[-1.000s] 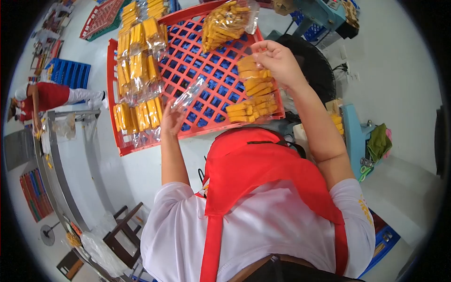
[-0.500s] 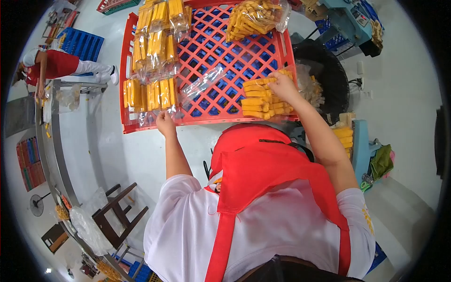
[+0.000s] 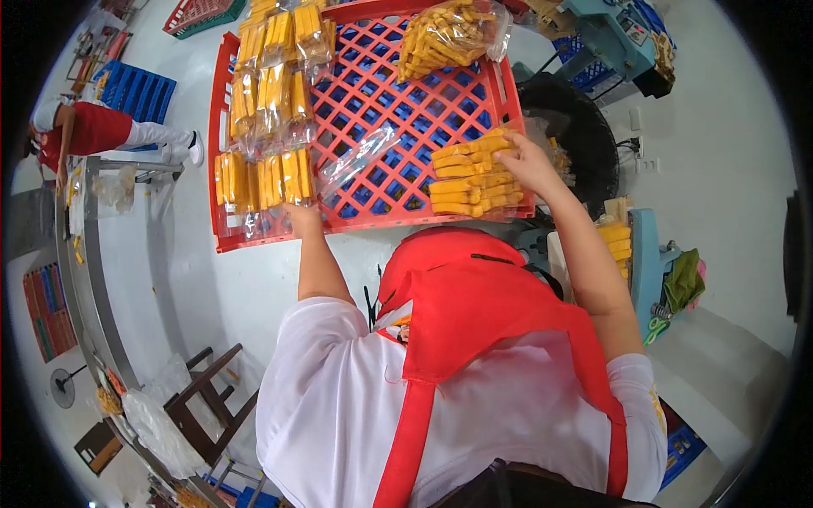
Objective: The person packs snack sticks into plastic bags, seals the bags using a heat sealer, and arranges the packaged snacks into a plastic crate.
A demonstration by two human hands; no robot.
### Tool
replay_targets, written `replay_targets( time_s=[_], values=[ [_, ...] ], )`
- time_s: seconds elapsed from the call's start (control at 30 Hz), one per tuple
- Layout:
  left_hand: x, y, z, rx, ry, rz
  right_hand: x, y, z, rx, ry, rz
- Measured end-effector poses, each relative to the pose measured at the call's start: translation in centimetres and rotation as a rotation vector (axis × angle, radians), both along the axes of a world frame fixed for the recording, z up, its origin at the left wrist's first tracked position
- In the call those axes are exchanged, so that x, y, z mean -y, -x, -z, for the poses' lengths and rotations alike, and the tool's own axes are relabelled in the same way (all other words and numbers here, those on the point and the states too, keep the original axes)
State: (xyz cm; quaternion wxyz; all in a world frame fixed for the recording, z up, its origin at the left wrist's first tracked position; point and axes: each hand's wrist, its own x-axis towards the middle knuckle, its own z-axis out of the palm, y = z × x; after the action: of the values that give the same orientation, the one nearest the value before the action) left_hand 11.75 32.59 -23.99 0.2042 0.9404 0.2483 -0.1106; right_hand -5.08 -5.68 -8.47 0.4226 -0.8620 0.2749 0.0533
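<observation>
My left hand (image 3: 303, 220) is at the crate's near edge, fingers closed at the lower end of a clear bag of yellow sticks (image 3: 285, 176). Its fingertips are partly hidden by the plastic. At the crate's right side, my right hand (image 3: 531, 166) has thumb and fingers closed on the right end of the upper sticks in a stack of yellow sticks (image 3: 474, 182). Both lots rest in a red lattice crate (image 3: 373, 222). Between them lies a flat clear plastic bag (image 3: 360, 159).
More packed yellow sticks (image 3: 273, 93) fill the crate's left side, and a large clear bag of sticks (image 3: 445, 38) lies at its far right. A black bin (image 3: 584, 127) and a blue-green machine (image 3: 645, 271) stand to the right. A co-worker (image 3: 93, 135) works at a metal table, left.
The view has shifted slightly. My right hand has slid right along the stacked sticks toward the crate's edge. My left hand has moved in a little closer against its bag.
</observation>
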Motion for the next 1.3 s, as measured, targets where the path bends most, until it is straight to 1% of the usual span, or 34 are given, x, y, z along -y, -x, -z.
replay_targets(
  time_s=[0.03, 0.07, 0.13, 0.17, 0.2, 0.23, 0.27, 0.3, 0.33, 0.37, 0.4, 0.43, 0.47, 0.5, 0.53, 0.57, 0.6, 0.63, 0.67, 0.73, 0.77, 0.83, 0.87, 0.93, 0.97, 1.0, 1.07, 1.1, 1.13, 1.17, 1.2, 1.23, 1.27, 1.3],
  values=[
    [-0.1, 0.1, 0.0, 0.005, 0.003, 0.006, 0.0, 0.1, -0.3, 0.019, -0.047, 0.029],
    [-0.4, 0.1, 0.0, 0.072, 0.021, 0.051, 0.2, 0.3, -0.3, 0.026, -0.046, 0.036],
    [0.1, -0.7, -1.3, 0.145, 0.042, 0.104, 0.7, 0.7, -0.3, 0.095, 0.048, 0.059],
    [0.1, -1.4, -2.2, 0.218, 0.042, 0.21, 1.0, 0.8, -0.4, 0.099, 0.049, 0.067],
    [0.3, -1.9, -3.9, 0.29, 0.04, 0.315, 1.3, 0.8, -0.4, 0.223, 0.028, 0.081],
    [0.7, -2.7, -6.2, 0.342, 0.112, 0.431, 1.5, 0.9, -0.6, 0.346, 0.007, 0.094],
    [0.7, -4.2, -7.2, 0.269, 0.346, 0.486, 1.2, 0.9, -1.5, 0.348, 0.007, 0.101],
    [0.8, -5.5, -8.3, 0.194, 0.58, 0.54, 0.6, 0.3, -3.0, 0.4, -0.059, 0.107],
    [1.8, -5.5, -11.3, 0.199, 0.582, 0.549, 0.0, -0.2, -3.9, 0.452, -0.124, 0.113],
    [3.3, -5.0, -15.9, 0.029, 0.764, 0.634, -0.5, -0.6, -4.2, 0.46, -0.12, 0.121],
    [4.9, -4.3, -19.9, -0.149, 0.94, 0.715, -0.9, -1.1, -4.4, 0.475, -0.176, 0.05],
    [6.3, -3.5, -22.8, -0.147, 0.941, 0.726, -1.1, -1.5, -4.5, 0.488, -0.231, -0.021],
    [7.7, -2.6, -25.4, -0.193, 1.052, 0.896, -1.4, -1.8, -4.6, 0.495, -0.226, -0.014],
    [8.9, -2.0, -27.2, -0.24, 1.16, 1.068, -1.7, -2.1, -4.5, 0.443, -0.468, -0.041],
    [10.0, -2.0, -28.3, -0.236, 1.159, 1.082, -1.7, -2.3, -4.4, 0.389, -0.708, -0.071],
    [11.1, -2.2, -29.1, -0.343, 1.268, 1.144, -1.5, -2.1, -4.2, 0.401, -0.701, -0.066],
    [12.3, -2.4, -29.8, -0.453, 1.375, 1.205, -1.5, -1.8, -4.1, 0.32, -1.049, -0.083],
    [13.7, -2.4, -30.3, -0.378, 1.439, 1.261, -1.5, -1.5, -3.9, 0.227, -1.393, -0.103],
    [15.3, -2.4, -31.2, -0.372, 1.438, 1.279, -1.4, -0.8, -3.7, 0.242, -1.383, -0.105],
    [18.2, -2.4, -32.8, -0.372, 1.492, 1.368, -1.7, 0.8, -3.6, 0.244, -1.765, -0.246],
    [19.6, -3.0, -32.9, -0.367, 1.492, 1.376, -1.9, 1.4, -4.0, 0.249, -1.758, -0.249],
    [21.9, -4.1, -33.2, -0.649, 1.529, 1.398, -2.4, 2.2, -5.4, 0.301, -1.874, -0.276],
    [22.5, -3.9, -33.4, -0.643, 1.524, 1.409, -2.6, 2.5, -6.0, 0.322, -1.911, -0.289],
    [23.7, -3.8, -33.9, -0.376, 1.485, 1.179, -2.6, 2.7, -6.9, 0.408, -1.779, -0.186],
    [23.9, -3.9, -34.5, -0.009, 1.358, 1.19, -2.5, 2.2, -6.5, 0.471, -1.757, -0.218],
    [23.7, -4.1, -34.0, -0.007, 1.358, 1.2, -2.4, 2.1, -7.5, 0.481, -1.752, -0.22],
    [22.8, -4.4, -32.5, 0.947, 0.959, 0.942, -2.2, 2.2, -10.1, 0.634, -1.6, -0.194],
    [23.1, -2.9, -33.5, 0.616, 1.447, 0.557, -1.9, 1.8, -10.3, 0.649, -1.597, -0.2],
    [23.4, -2.4, -31.9, 0.555, 1.487, 0.541, -1.7, 1.3, -10.4, 0.735, -1.359, -0.13],
    [23.5, -0.2, -30.9, 0.438, 1.451, 0.585, -1.6, 0.7, -10.6, 0.809, -1.12, -0.064],
    [24.3, 2.9, -30.6, 0.207, 1.474, 0.482, -1.6, 0.1, -10.9, 0.817, -1.124, -0.08],
    [25.2, 4.7, -30.5, 0.215, 1.521, 0.841, -1.9, -0.4, -11.2, 0.834, -0.722, -0.08],
    [25.4, 5.9, -28.8, 0.242, 1.604, 0.826, -2.2, -0.7, -11.6, 0.833, -0.322, -0.081],
    [25.3, 6.6, -27.2, 0.273, 1.688, 0.808, -2.7, -0.7, -12.7, 0.848, -0.036, -0.118]
  ],
)
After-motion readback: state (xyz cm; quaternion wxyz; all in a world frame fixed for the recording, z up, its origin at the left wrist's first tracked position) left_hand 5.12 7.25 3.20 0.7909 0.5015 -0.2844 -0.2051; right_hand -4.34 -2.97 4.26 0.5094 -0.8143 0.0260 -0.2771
